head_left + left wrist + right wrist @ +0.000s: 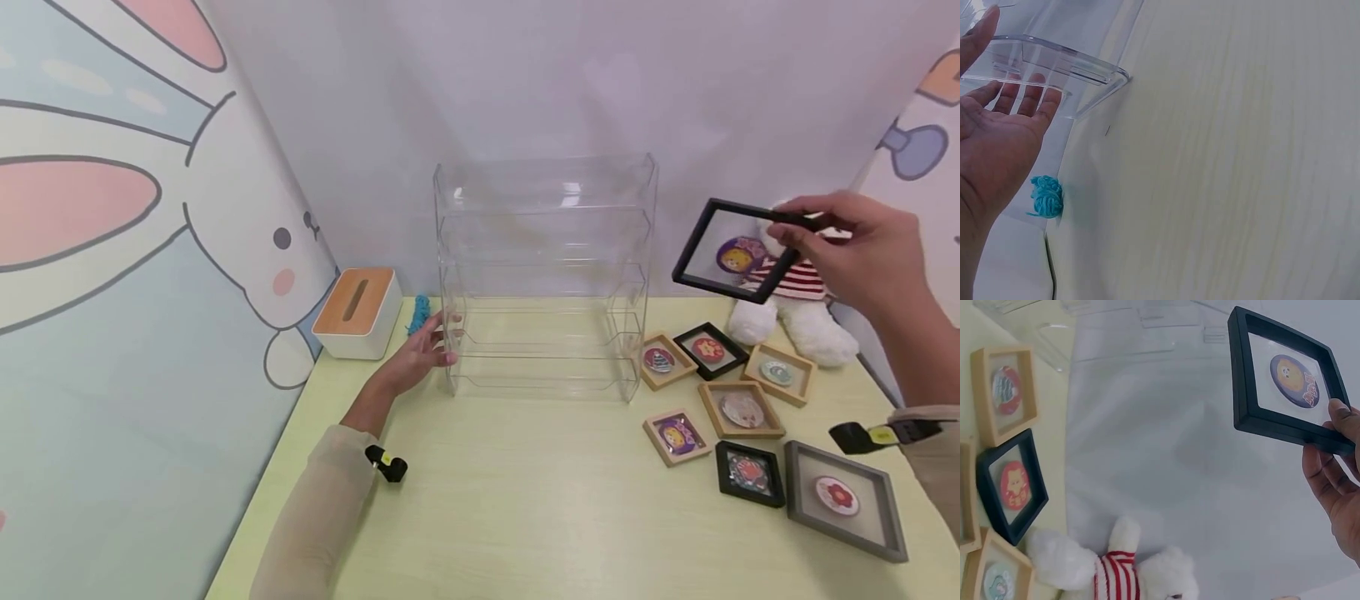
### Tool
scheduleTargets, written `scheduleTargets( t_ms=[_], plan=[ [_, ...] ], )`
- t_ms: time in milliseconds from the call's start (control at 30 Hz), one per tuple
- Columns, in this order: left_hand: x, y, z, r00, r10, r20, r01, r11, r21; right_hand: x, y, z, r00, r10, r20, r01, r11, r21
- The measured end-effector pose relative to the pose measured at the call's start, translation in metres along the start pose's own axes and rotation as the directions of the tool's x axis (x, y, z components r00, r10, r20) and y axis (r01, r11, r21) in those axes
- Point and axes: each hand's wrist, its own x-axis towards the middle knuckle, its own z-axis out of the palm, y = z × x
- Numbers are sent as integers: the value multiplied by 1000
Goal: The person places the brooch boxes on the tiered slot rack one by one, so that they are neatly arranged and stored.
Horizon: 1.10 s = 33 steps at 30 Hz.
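A clear multi-tier acrylic rack (543, 350) stands upright at the back of the table. My left hand (417, 360) holds its left side, thumb toward the front and fingers reaching behind the side panel; in the left wrist view that hand (1007, 134) shows through the clear plastic. On the right, my right hand (862, 246) pinches one edge of a black square frame (697, 242) in the air, above the table and in front of a white plush toy (817, 333). Inside the frame is a round purple badge with a yellow cartoon face (1291, 378).
Several wooden and black badge frames (742, 414) lie on the table right of the rack. A larger grey frame (847, 542) is at the near right. To the rack's left are a blue yarn bundle (420, 314) and a white tissue box with a wooden lid (341, 312).
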Motion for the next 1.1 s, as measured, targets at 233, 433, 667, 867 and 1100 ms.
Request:
scheduleTargets(
  t_ms=[233, 433, 667, 867, 1100],
  plan=[
    [-1, -1, 2, 1000, 11, 2, -11, 999, -49, 38, -41, 19, 998, 35, 45, -41, 991, 128],
    [-2, 0, 5, 1000, 15, -2, -15, 998, -67, 67, -67, 41, 995, 68, 71, -86, 947, 309],
    [-2, -1, 6, 1000, 18, 5, -18, 998, -65, 95, -95, 70, 995, 35, 89, -69, 909, 412],
    [-1, -2, 7, 1000, 19, 15, -18, 997, -74, 115, -121, 92, 993, 84, 84, -114, 880, 461],
    [1, -4, 11, 1000, 22, 22, -20, 998, -65, 129, -145, 114, 988, 128, 91, -157, 841, 519]
  ],
)
